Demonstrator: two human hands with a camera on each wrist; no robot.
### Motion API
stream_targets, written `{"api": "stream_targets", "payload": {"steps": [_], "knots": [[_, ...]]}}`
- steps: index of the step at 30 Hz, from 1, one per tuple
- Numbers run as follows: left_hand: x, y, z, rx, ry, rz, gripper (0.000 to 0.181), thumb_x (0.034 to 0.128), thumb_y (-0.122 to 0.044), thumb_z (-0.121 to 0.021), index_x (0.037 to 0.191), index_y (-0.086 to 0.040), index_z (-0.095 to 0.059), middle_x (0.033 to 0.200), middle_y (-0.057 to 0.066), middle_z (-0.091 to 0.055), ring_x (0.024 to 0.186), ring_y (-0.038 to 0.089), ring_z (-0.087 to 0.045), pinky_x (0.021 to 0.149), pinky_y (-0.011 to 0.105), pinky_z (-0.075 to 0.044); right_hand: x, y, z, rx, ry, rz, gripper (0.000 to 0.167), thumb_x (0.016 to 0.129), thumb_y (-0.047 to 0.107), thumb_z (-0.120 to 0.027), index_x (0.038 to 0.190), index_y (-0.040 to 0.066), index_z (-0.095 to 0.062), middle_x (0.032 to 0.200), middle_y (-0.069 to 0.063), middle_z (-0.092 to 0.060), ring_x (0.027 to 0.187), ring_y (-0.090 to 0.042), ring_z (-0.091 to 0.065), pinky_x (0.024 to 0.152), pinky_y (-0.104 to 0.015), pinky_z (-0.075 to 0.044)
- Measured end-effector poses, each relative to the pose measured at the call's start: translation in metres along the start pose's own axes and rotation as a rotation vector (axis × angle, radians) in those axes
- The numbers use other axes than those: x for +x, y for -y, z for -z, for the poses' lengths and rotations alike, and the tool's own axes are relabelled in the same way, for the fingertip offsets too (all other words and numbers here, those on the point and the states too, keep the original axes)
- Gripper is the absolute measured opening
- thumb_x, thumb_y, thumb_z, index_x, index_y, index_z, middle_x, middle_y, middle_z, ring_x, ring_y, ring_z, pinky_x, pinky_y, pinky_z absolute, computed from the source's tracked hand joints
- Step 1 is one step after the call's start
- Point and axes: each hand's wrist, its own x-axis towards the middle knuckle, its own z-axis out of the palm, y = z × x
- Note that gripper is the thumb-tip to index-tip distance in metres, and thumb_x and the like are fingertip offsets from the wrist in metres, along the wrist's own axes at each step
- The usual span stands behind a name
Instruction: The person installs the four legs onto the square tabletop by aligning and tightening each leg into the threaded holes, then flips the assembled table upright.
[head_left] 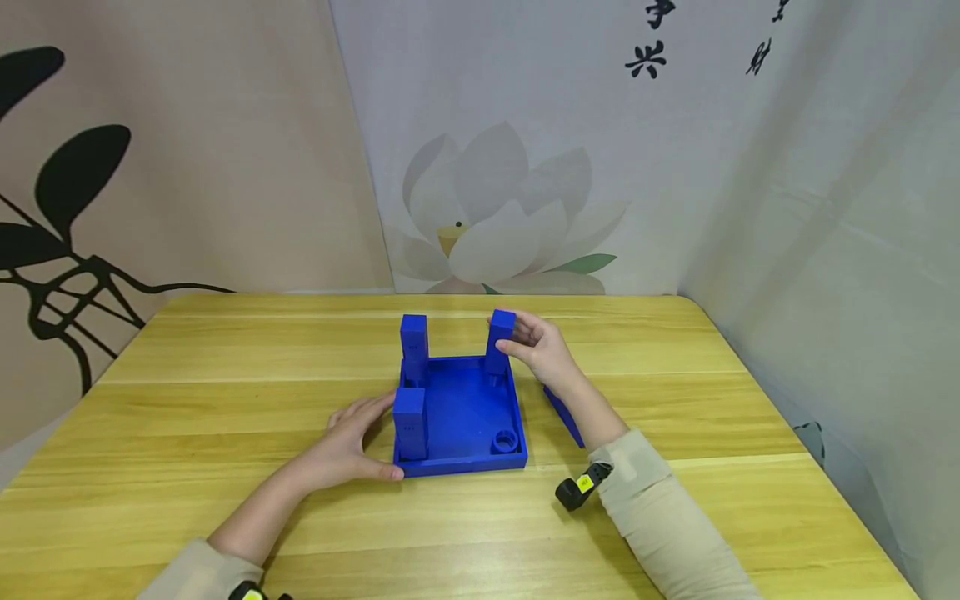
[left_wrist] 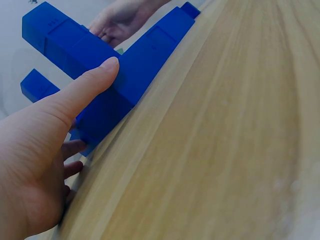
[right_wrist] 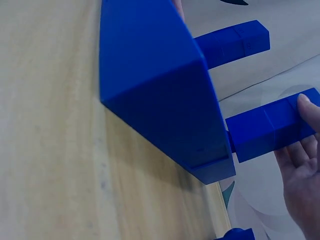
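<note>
Your right hand (head_left: 542, 346) pinches a blue oblong post (head_left: 495, 335), one o'clock on a blue square tray (head_left: 463, 410). Left hand (head_left: 341, 448), spread, touches eight o'clock.

Tray (head_left: 468, 417): it's smooth plastic by its look, faintly satin
Posts (head_left: 411, 429): at its eight, eleven and one o'clock, same smooth plastic
Tabletop (head_left: 225, 400): wood-grained, smooth, catching a soft sheen
Backdrop (head_left: 300, 150): up at twelve, matt cloth, gently creased
Sleeve (head_left: 660, 508): at five, matt cloth, wrinkled
</note>
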Motion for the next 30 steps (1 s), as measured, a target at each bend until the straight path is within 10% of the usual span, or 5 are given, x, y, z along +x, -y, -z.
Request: {"api": "stream_targets", "payload": {"steps": [14,30], "knots": [[0.0,0.0,0.001,0.007,-0.006,-0.01,0.109,0.0636,-0.054,-0.084,0.15,-0.011,-0.032,0.15,0.016,-0.031,0.136,0.045,-0.019,0.103,0.064,-0.01,-0.002,-0.002,-0.005,-0.073,-0.122,-0.01,0.05,0.084,0.005,-0.073,0.131,0.0,-0.056,0.117,-0.016,-0.065,0.107,-0.025,-0.062,0.091,-0.034,-0.049],[0.001,0.001,0.001,0.004,-0.012,-0.006,0.112,0.062,-0.055,-0.084,0.15,-0.011,-0.031,0.151,0.015,-0.03,0.136,0.043,-0.02,0.104,0.063,-0.009,0.003,0.005,0.009,0.039,0.141,-0.009,0.052,0.094,-0.004,-0.057,0.142,-0.004,-0.039,0.138,-0.021,-0.048,0.125,-0.031,-0.049,0.099,-0.039,-0.043]]}}
